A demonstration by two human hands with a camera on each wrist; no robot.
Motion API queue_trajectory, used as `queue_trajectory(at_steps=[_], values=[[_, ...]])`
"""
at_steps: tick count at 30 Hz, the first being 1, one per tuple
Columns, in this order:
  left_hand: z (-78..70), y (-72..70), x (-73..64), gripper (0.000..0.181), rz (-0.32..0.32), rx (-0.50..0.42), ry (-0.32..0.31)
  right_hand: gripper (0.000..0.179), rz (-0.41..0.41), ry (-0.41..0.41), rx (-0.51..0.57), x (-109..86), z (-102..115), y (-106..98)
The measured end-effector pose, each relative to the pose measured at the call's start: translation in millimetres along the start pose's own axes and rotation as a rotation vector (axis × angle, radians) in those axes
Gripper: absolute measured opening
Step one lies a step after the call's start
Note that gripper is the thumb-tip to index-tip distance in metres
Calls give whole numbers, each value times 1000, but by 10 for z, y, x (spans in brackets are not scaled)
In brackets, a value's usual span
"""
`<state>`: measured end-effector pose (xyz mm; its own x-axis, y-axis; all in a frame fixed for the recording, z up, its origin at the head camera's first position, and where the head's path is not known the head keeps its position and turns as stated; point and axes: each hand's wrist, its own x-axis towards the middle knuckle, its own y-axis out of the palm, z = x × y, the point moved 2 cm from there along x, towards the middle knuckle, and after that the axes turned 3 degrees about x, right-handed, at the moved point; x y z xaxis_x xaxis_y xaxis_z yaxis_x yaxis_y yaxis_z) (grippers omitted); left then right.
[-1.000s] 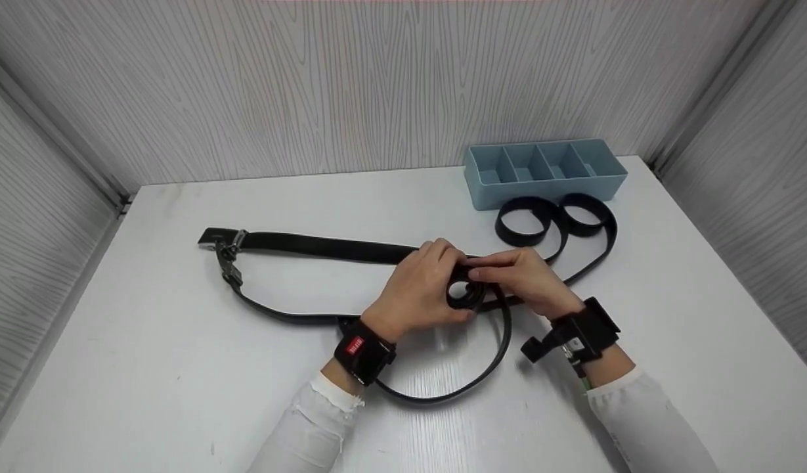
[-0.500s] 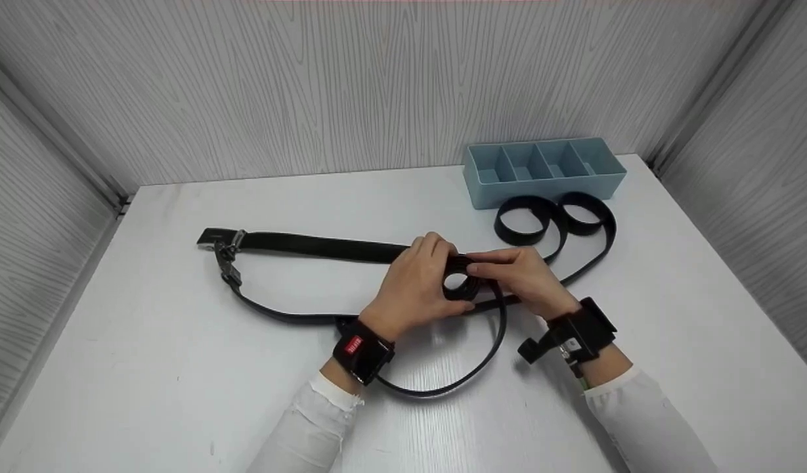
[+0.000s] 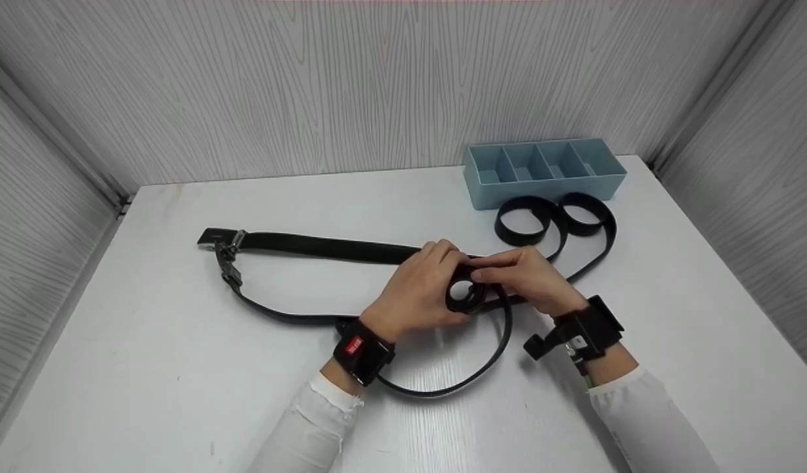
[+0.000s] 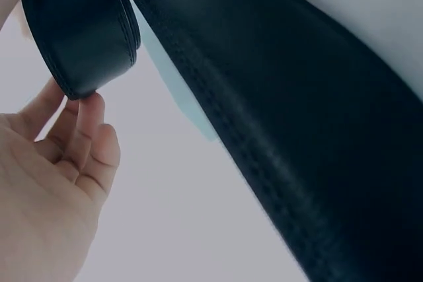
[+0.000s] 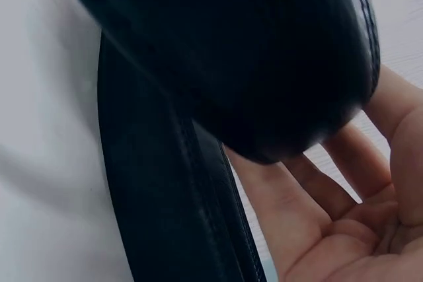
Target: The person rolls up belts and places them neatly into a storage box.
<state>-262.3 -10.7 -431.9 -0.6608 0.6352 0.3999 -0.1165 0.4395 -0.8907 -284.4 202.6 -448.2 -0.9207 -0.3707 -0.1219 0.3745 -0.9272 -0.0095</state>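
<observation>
We have the rolled black leather strap between our hands on the white desk, in front of the left end of the blue four-compartment plastic box. Our left hand curves round the roll, fingers over its far side and thumb along its near side; our right hand is closed to a pinch, thumb and forefinger at the roll's upper edge.

To wind well, we should hold the turns snug with the left, feed with the right in short bites, and press the stitched edges level so that the middle doesn't creep out.

The slack black loop sweeps in front of the box, well apart from it, and passes under our left wrist, where it could catch.

Well left of the box lie dull metal buckles, with a broad flat black strap running behind our left hand. Just in front of the box sit two round black strap curls, their lengths leading toward our right hand; we judge them the likeliest to tangle.
</observation>
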Motion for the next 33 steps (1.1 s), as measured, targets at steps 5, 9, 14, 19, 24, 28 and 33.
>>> queue_trajectory(at_steps=[5, 9, 14, 19, 24, 28, 33], values=[[8, -18, 4, 76, -53, 66, -73, 37, -34, -56, 52, 10, -10, 56], [13, -17, 8, 76, -75, 111, -128, 37, -70, -71, 53, 12, -26, 72], [13, -22, 7, 78, -36, 94, -137, 36, -78, -68, 42, 15, -36, 62], [38, -36, -1, 80, -2, 23, -86, 35, -74, -59, 35, 13, -29, 32], [24, -29, 2, 77, 17, -32, -4, 35, -19, -43, 14, 3, -18, -11], [0, -19, 3, 76, 5, -34, 26, 35, 14, -19, -15, -1, -14, -25], [8, -19, 2, 77, -35, 11, 4, 35, 0, -47, 22, 2, -2, 34]])
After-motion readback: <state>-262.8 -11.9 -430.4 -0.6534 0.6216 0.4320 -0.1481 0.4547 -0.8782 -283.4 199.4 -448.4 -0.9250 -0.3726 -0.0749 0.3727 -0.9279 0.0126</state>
